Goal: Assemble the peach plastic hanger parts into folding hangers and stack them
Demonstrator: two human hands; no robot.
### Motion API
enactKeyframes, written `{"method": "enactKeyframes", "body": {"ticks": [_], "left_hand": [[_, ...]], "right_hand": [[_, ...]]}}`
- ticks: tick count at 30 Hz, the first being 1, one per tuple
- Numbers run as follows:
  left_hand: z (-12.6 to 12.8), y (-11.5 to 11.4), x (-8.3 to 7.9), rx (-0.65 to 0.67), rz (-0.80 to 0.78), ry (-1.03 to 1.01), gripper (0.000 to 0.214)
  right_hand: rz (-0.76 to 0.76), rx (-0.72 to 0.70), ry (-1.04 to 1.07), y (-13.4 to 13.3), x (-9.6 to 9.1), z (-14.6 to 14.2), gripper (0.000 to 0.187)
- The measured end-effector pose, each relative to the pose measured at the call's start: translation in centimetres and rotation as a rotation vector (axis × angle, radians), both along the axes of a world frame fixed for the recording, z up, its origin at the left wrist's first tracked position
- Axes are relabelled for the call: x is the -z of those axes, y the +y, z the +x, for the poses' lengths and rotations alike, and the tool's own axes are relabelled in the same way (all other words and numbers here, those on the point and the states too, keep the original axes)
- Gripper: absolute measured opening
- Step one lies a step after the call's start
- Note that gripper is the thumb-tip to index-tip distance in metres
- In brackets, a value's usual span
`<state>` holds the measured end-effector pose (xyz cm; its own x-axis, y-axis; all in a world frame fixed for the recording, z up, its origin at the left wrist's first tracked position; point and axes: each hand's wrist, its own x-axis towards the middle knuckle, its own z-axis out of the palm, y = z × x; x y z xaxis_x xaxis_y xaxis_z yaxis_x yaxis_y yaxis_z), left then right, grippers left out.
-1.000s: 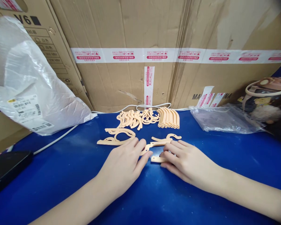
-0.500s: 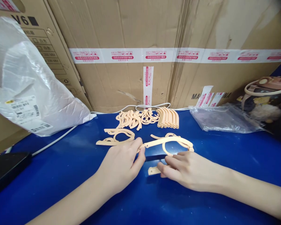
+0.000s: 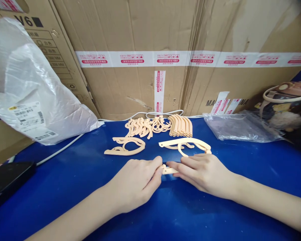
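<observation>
Head camera: one view only, looking down on a blue table top (image 3: 90, 197).

Left hand (image 3: 137, 180) is curled, knuckles up. Its thumb and forefinger are closed on the left end of a short cream plastic strip (image 3: 169, 170), which lies low over the table between the two hands.

Right hand (image 3: 203, 172) meets it from the other side. Its fingers are nearly straight and held together, with the tips laid on the strip's right end. The thumb is hidden beneath, so a firm grip cannot be confirmed.

A cream plastic arched piece with a loop (image 3: 188, 143) stands just behind the right hand's fingers. Its far end is at the knuckles; whether it joins the strip cannot be told.

Behind the left hand, and apart from it, a flat cream plastic curved assembly (image 3: 125, 149) lies on the table. Further back are a heap of cream plastic hook parts (image 3: 146, 127) and, just to its right, a row of cream curved strips standing on edge (image 3: 181, 126).

Surroundings:
- Large taped cardboard boxes (image 3: 165, 30) stand along the rear.
- A white plastic mailing bag (image 3: 27, 87) is at the left.
- A white cable (image 3: 60, 150) runs along the table.
- A black flat object (image 3: 7, 177) is at the left edge.
- A clear plastic bag (image 3: 240, 129) is at the right.
</observation>
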<state>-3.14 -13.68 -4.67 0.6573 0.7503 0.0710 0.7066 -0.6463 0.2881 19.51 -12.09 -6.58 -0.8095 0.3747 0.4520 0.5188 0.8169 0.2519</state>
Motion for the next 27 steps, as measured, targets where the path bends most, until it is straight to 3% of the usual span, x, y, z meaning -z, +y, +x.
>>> {"method": "enactKeyframes", "body": {"ticks": [7,16,21,27], "left_hand": [[0.2,-0.1,-0.2,-0.007,0.015,0.12,0.022],[0.4,-0.2,-0.4,-0.005,0.099,0.215,0.016],[0.1,0.0,0.7,0.059,0.315,0.241,0.018],[0.0,0.2,1.5,0.122,0.677,0.214,0.036]], "right_hand": [[0.032,-0.031,0.059,0.0,-0.1,0.0,0.032],[-0.036,-0.035,0.065,0.0,-0.1,0.1,0.034],[-0.221,-0.001,0.076,-0.3,-0.2,0.0,0.035],[-0.433,0.03,0.078,-0.6,-0.7,0.0,0.032]]}}
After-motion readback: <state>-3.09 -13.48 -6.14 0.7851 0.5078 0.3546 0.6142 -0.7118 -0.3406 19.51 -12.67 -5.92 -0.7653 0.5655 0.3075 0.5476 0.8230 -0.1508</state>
